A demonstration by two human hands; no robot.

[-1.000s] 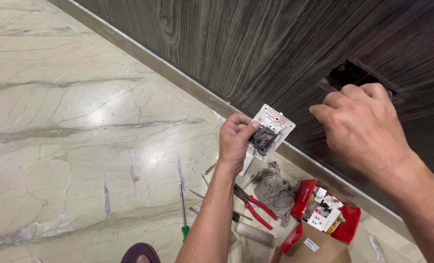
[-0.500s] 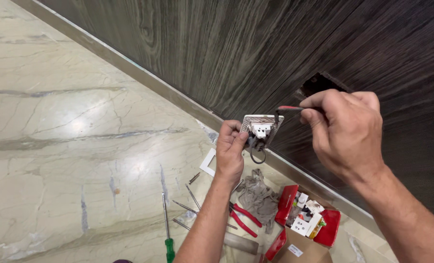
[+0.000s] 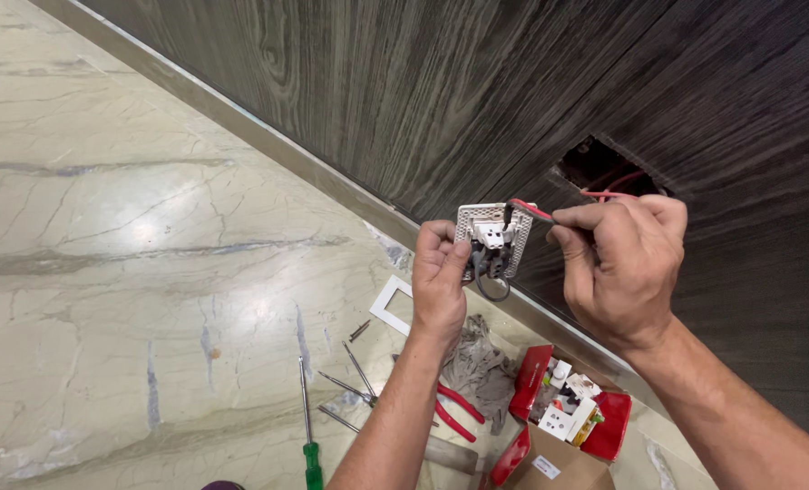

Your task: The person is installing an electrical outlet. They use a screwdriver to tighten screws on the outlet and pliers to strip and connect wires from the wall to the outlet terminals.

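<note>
Red box below both hands, floor-level.

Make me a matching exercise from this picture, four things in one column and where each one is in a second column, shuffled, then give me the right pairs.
Things
1. switch plate
2. red wire
3. green-handled screwdriver
4. red pliers

Places
A. lying on the marble floor, left of the person's left forearm
B. held up in the left hand
C. on the floor beside the grey rag
D. pinched in the right hand, near the hole in the wall

Pairs: 1-B, 2-D, 3-A, 4-C
</note>
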